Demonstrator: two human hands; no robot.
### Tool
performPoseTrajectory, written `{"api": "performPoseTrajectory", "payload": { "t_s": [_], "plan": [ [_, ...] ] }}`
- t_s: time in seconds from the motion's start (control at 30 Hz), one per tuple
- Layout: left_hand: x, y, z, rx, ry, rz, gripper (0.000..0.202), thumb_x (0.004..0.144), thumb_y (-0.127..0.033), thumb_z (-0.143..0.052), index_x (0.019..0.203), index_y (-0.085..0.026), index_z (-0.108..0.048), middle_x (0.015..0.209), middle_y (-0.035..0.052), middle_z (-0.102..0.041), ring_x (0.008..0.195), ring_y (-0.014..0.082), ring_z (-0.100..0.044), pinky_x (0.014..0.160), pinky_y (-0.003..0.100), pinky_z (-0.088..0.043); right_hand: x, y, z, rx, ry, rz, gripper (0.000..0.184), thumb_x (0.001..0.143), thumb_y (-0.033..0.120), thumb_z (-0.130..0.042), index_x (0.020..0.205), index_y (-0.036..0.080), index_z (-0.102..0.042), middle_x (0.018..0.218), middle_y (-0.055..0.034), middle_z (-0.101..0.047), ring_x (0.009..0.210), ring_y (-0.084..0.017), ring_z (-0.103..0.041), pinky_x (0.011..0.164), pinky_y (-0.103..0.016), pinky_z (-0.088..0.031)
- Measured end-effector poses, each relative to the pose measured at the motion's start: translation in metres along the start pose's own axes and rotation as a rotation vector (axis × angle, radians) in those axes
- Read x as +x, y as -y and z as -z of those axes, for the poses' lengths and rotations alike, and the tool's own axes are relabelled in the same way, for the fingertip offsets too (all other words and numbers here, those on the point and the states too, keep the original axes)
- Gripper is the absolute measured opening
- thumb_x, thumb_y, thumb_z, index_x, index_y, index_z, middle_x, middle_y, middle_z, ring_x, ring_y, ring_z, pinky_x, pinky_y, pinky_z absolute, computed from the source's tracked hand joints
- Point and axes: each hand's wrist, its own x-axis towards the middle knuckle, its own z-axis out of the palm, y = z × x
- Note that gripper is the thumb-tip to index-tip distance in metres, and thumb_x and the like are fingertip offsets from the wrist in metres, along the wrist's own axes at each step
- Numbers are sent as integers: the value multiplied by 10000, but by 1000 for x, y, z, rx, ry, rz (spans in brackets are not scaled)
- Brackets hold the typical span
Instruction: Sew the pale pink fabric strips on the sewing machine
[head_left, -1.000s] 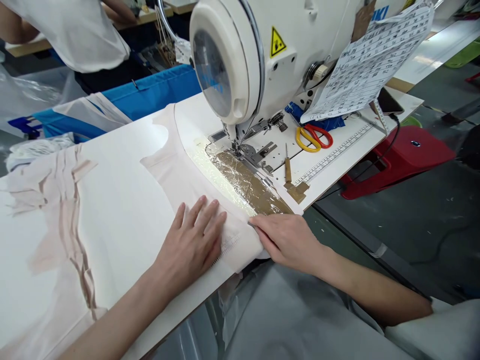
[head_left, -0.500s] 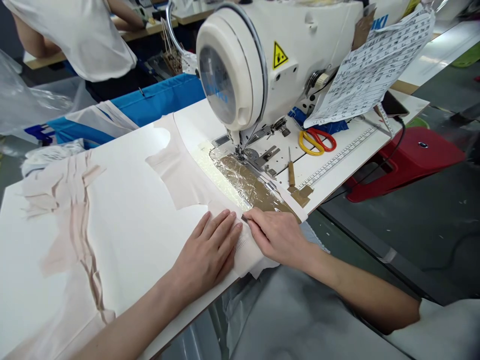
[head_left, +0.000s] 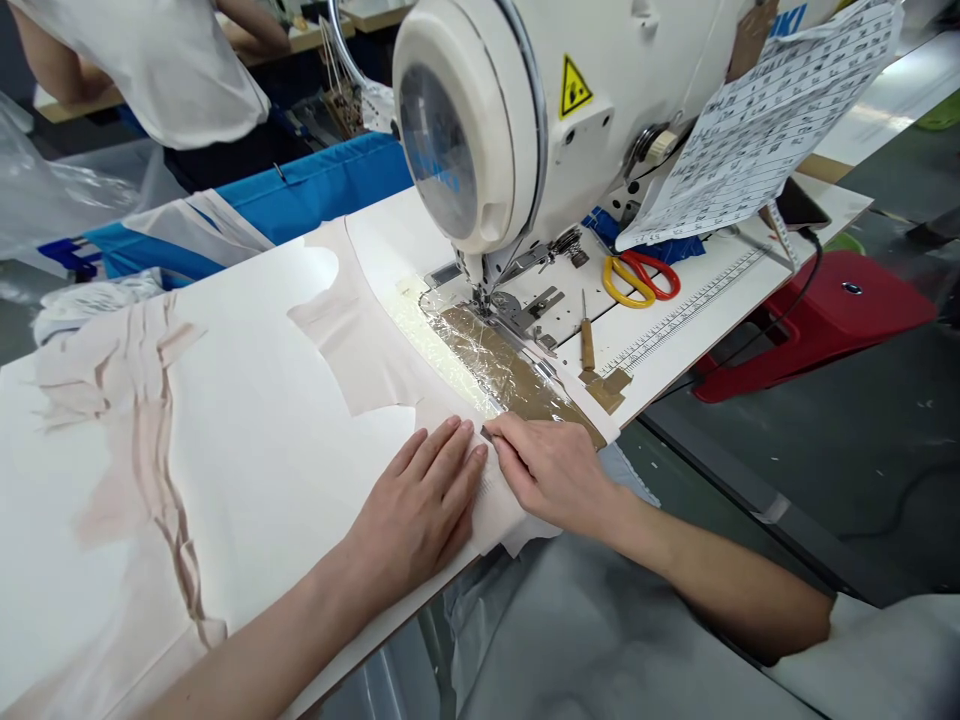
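**Cloth edge lined up short of the needle**

The left hand [head_left: 420,505] lay flat, fingers together, pressing the cloth [head_left: 360,345] beneath it. Beside its fingertips, the right hand [head_left: 551,470] pinched a thin metal tool [head_left: 487,434] onto the cloth's edge. This looked like lining up; reaching the needle [head_left: 486,298] beyond would need even guiding.

The sewing machine [head_left: 570,110] is off-white, with a yellow triangle sticker [head_left: 576,88] bearing a black symbol. Under its needle lies a brown tape patch [head_left: 517,375] beneath shiny clear film. Left of the machine, the fabric piece [head_left: 367,340] is plain pale pink on a white table [head_left: 262,450]. In front of the machine, the small tool [head_left: 487,434] is dull grey. Right of the machine, the scissors [head_left: 641,278] have one yellow and one red handle. The sheet [head_left: 757,130] hanging on the machine is white with rows of black print. Behind the machine to the left lies blue cloth [head_left: 322,185], and far to its right stands a red stool [head_left: 825,320].
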Motion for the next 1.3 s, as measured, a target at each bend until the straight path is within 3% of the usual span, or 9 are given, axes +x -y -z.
{"api": "performPoseTrajectory", "payload": {
  "t_s": [0.27, 0.47, 0.63, 0.83, 1.13, 1.3],
  "plan": [
    [1, -1, 0, 16, 12, -8, 428, 931, -229, -418, 1301, -51, -537, 1385, 208, -534, 1313, 352, -477, 1028, 492, -449, 2, 3, 2, -48, 68, 21, 210, 950, 145, -362, 953, 153, -571, 727, -41, -688, 663, -169, -651, 519, -279, -283],
    [0, -1, 0, 9, 28, 14, 433, 917, -233, -438, 1313, -79, -527, 1406, 198, -513, 1338, 336, -450, 1041, 474, -433, -18, -11, 24, 84, 158, 41, 217, 943, 168, -358, 890, 182, -568, 671, -12, -637, 569, -155, -578, 533, -270, -314],
    [0, -2, 0, -4, 27, 6, 437, 908, -217, -449, 1314, -71, -519, 1398, 215, -509, 1343, 350, -436, 1041, 496, -425, -28, -17, 30, 268, 28, -105, 177, 957, 221, -379, 942, 194, -553, 575, 49, -560, 475, -130, -499, 501, -244, -312],
    [0, -3, 2, -6, 10, -23, 443, 887, -178, -455, 1316, -85, -512, 1373, 251, -504, 1340, 385, -431, 1019, 532, -438, -22, -4, 16, 141, 5, -39, 230, 969, 187, -327, 1001, 159, -553, 732, -32, -682, 635, -174, -643, 556, -269, -351],
    [-3, -4, 0, -21, 14, -5, 462, 886, -193, -466, 1342, -118, -491, 1420, 256, -450, 1368, 391, -392, 1034, 559, -424, -21, -2, 10, 18, 74, -29, 188, 960, 156, -374, 1013, 160, -554, 758, -36, -694, 687, -169, -658, 578, -260, -343],
    [-2, -4, 0, -17, 16, 0, 462, 876, -202, -485, 1332, -134, -495, 1419, 240, -458, 1368, 379, -397, 1037, 544, -430, -28, -2, 20, -36, 140, 33, 198, 930, 114, -390, 949, 157, -582, 720, -45, -680, 653, -174, -637, 554, -273, -330]
  ]
}}
